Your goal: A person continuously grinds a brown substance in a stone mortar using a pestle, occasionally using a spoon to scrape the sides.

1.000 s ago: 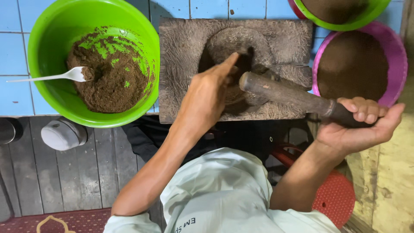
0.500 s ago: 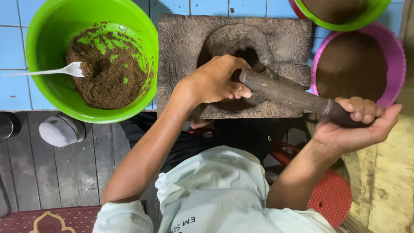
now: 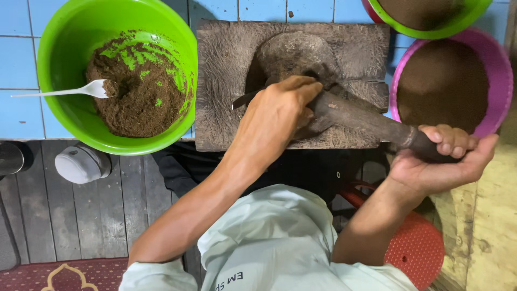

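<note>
In the head view, the right hand [image 3: 444,161] is closed around the handle end of the long stone roller [image 3: 371,121], which lies across the grinding slab [image 3: 226,81]. The left hand [image 3: 277,110] rests curled on the roller's other end, fingers bent down. Compared with half a second before, the left hand covers more of the roller, and a thin dark blade [image 3: 245,99] now shows beside it

This looks like a simple home kitchen or a small food-making spot, worked at floor level. A worn stone grinding slab [image 3: 231,81] with a stone roller [image 3: 366,121] lies on pale blue tiles [image 3: 21,113], and plastic bowls of brown ground paste stand around it: a green bowl [image 3: 70,32] with a white spoon [image 3: 75,90] and a pink bowl [image 3: 498,70]. Dark wooden floorboards [image 3: 81,221], a red patterned rug [image 3: 32,275] and a red plastic stool [image 3: 420,248] complete the domestic look.
</note>
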